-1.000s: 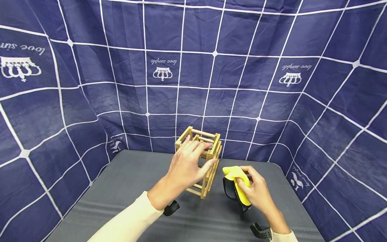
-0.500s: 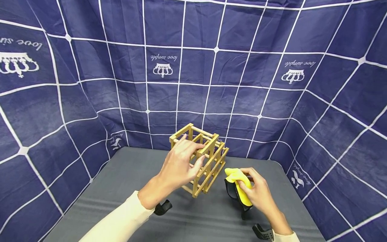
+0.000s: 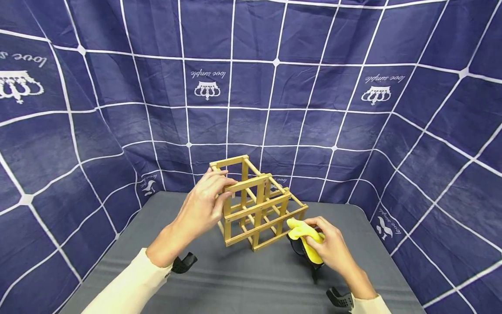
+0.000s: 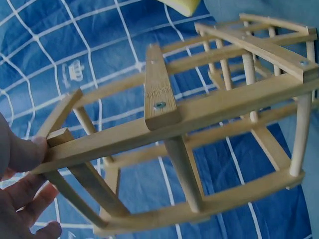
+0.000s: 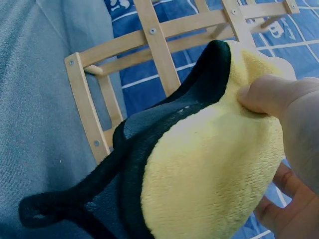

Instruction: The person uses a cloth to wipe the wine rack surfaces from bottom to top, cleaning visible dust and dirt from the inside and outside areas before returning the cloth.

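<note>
A wooden slatted rack (image 3: 257,208), built of flat bars and round dowels, stands tilted at mid-table. My left hand (image 3: 201,203) grips its upper left corner; in the left wrist view the thumb and fingers (image 4: 35,201) hold the end of a bar (image 4: 99,144). Between the thumb and fingers of my right hand (image 3: 331,244) is a yellow plush cloth (image 5: 214,164) with dark edging, a grey-blue underside and a dark loop (image 5: 45,206). The cloth is close to the rack's right end; whether they touch I cannot tell.
A grey tabletop (image 3: 157,235) lies under both hands. Blue cloth (image 3: 251,91) with white grid lines hangs behind and on both sides. Black wrist mounts (image 3: 184,263) stick out near each cuff.
My left hand has moved left and turned the rack, so its slatted long side now faces me and its far end reaches toward the cloth. The right hand has barely moved.
</note>
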Motion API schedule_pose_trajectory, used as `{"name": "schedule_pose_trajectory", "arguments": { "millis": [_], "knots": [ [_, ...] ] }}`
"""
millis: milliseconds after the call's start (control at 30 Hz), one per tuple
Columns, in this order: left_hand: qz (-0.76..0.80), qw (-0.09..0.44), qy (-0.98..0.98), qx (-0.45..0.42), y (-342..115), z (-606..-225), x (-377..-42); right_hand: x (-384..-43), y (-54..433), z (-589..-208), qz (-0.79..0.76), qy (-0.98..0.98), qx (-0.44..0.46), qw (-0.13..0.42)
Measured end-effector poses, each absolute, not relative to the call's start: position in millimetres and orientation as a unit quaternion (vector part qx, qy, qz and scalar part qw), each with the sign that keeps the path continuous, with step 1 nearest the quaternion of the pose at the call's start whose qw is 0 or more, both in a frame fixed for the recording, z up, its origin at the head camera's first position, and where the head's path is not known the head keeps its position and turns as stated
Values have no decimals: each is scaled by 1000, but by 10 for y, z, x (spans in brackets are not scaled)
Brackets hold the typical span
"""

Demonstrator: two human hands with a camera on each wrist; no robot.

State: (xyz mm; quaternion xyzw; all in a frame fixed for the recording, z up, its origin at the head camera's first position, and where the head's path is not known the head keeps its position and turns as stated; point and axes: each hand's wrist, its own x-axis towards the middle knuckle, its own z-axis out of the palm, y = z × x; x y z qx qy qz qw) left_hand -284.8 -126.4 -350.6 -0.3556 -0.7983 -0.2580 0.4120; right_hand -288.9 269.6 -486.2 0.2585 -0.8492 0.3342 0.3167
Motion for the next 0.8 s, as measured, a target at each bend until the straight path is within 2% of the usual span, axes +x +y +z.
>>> {"name": "schedule_pose_trajectory", "arguments": {
  "millis": [333, 800],
  "knots": [
    [-304, 432, -787, -319, -1512, -3522, -3125, -2920, 2524, -4880, 309, -851, 302, 300],
    [-336, 441, -786, -276, -1680, -3547, -3352, -2955, 2292, -4965, 308, -840, 341, 287]
  ]
}}
